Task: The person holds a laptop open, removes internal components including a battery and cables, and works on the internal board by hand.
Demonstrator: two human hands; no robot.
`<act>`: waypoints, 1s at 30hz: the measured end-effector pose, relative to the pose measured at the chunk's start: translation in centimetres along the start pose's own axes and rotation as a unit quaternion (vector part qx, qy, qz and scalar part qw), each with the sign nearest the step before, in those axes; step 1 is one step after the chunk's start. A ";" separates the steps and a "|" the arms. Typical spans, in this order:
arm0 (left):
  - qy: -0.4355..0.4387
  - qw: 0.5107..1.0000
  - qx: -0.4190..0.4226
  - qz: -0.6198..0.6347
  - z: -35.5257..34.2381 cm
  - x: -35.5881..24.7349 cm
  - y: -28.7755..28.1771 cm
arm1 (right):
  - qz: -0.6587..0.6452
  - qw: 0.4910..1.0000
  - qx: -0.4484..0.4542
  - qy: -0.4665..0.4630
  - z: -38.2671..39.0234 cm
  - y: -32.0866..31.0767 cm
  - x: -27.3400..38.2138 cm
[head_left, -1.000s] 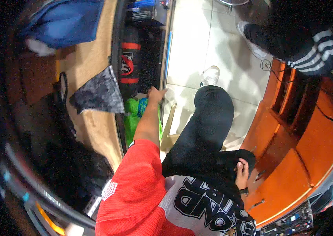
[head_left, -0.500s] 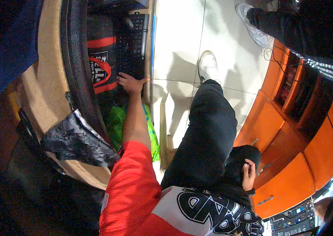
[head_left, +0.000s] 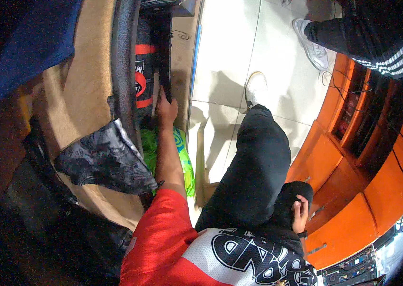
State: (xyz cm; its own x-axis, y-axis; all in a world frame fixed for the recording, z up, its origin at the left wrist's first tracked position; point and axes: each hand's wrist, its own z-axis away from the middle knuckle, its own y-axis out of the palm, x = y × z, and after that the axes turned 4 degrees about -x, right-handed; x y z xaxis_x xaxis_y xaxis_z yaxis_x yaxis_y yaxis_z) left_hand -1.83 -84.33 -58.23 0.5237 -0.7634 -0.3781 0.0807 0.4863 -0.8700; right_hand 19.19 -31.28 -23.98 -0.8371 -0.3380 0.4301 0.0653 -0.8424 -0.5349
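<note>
Beside pale tiles, the left hand grips a black slab near a white-lettered bag, right hand relaxed.

The left hand has its fingertips partly lost against a thin black panel, seen too edge-on to tell its face; the panel hides one side of a red-banded bag. Beyond that hand, the upper edge cuts off a dark box. Behind it, the forearm covers a green bag's middle. The right hand's palm is hidden.
</note>
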 end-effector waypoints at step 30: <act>0.335 0.882 0.026 0.329 21.5 -26.1 -18.5 | -0.154 0.863 -0.109 -0.468 3.3 -5.6 25.0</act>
State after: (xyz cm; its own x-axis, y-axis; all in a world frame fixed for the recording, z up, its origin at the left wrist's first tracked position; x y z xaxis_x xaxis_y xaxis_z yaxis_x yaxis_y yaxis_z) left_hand 1.25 -64.24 -25.48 -0.1463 -0.3795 -0.9135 -0.0049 0.9237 -0.3830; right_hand -0.34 -36.39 -7.87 0.0154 -0.3895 0.9209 -0.2709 -0.8882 -0.3711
